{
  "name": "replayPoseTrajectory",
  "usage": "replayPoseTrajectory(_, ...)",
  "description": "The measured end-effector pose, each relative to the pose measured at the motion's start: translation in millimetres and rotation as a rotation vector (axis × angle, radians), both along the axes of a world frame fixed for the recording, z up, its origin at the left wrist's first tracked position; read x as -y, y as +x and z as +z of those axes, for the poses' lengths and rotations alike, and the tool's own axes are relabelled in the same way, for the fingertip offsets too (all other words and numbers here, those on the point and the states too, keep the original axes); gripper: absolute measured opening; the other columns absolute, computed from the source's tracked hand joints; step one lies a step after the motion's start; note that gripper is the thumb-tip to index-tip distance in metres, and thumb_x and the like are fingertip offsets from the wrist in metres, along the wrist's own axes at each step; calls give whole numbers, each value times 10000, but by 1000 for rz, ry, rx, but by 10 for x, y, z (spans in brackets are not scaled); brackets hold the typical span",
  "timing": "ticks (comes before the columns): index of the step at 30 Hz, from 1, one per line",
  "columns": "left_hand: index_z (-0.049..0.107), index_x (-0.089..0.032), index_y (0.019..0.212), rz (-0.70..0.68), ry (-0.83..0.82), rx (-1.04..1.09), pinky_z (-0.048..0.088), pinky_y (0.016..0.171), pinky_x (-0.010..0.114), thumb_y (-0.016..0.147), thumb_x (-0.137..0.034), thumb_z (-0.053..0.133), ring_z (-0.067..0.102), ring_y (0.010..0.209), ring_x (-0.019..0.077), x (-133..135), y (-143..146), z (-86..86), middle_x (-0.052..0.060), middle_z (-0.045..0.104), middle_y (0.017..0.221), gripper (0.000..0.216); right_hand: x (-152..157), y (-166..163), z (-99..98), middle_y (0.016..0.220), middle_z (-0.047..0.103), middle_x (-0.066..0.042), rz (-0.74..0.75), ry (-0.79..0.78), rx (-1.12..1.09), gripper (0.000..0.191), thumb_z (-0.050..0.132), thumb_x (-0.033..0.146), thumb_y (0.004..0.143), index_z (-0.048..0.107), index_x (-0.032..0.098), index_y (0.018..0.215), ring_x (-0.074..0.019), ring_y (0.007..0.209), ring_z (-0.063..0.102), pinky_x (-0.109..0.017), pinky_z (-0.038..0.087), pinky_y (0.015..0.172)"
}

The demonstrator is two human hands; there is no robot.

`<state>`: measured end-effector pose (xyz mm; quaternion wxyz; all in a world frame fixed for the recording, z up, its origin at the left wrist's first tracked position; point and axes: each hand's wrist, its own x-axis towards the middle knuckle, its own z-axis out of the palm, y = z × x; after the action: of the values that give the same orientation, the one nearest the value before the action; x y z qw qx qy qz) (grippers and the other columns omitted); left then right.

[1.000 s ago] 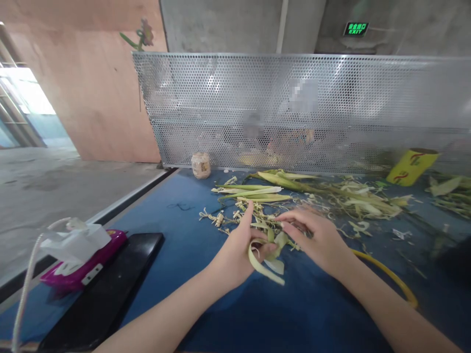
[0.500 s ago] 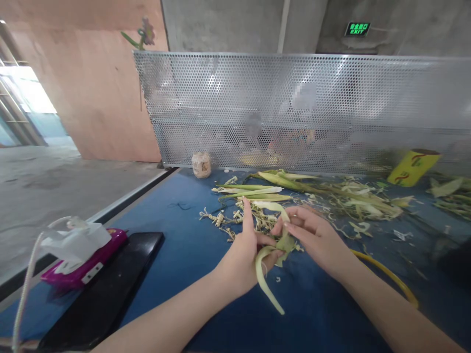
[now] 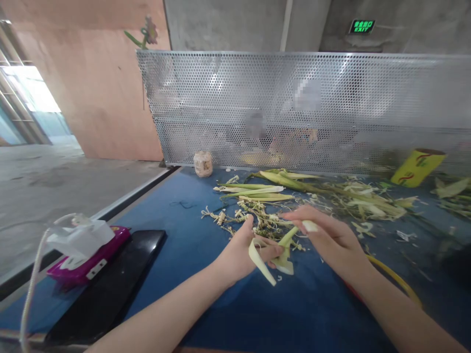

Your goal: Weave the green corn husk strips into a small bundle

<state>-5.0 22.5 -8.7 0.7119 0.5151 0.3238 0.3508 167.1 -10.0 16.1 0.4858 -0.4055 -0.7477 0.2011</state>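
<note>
The left forearm slants in from the lower left, and the left hand (image 3: 237, 252) is held above the blue bench (image 3: 228, 326) with its thumb upright and its fingers bent round underneath. That grip is closed on a pale green leaf strip (image 3: 262, 264), which curls over the near side of the fingers in a hanging tail, while another part rises towards the right. The right forearm comes from the lower right corner; the right hand (image 3: 336, 240) has its fingers pointing left, its thumb tucked below them, and its grip narrow, next to the strip's raised end. Whether those fingertips pinch anything I cannot tell

Just beyond the 2 hands lies a cluster of small knotted pieces (image 3: 265, 220), its near edge partly covered by the left thumb. Behind it are a few long green leaves (image 3: 257, 191), and further right a tangled heap of scraps (image 3: 368, 201). A yellow band (image 3: 399, 279) passes behind the right forearm. A leaning yellow roll (image 3: 418, 169) and a pale jar-like object (image 3: 203, 164) stand near the perforated metal panel (image 3: 221, 88) that closes the far side. To the left, a black slab (image 3: 143, 260) lies beside a purple power strip (image 3: 110, 250) with a white adapter (image 3: 81, 238)
</note>
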Motion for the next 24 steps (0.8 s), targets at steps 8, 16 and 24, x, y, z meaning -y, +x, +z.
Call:
replayPoseTrajectory(8, -26, -93, 1389, 108, -114, -26, 457, 566, 284, 595, -120, 725, 557, 478, 123, 64, -6, 154, -5, 638, 611, 1094, -11, -48, 24, 779, 578, -39, 18, 135, 347, 232, 368, 310, 901, 576, 225, 843, -171, 757, 518, -326, 385, 721)
replayPoseTrajectory(16, 173, -123, 1352, 167, -48, -62, 436, 574, 268, 597, -133, 722, 566, 553, 134, 3, -49, 88, -1, 661, 654, 933, 16, -100, 5, 796, 566, -42, -32, 215, 619, 127, 460, 181, 835, 518, 202, 724, -196, 838, 455, -374, 343, 765)
replayPoseTrajectory(24, 154, -110, 1361, 198, -61, -11, 463, 702, 271, 629, -117, 709, 617, 698, 163, -7, -35, 67, 4, 661, 680, 918, 39, -145, -11, 862, 552, -63, -86, 250, 697, 119, 446, 184, 839, 530, 188, 756, -212, 892, 424, -400, 328, 801)
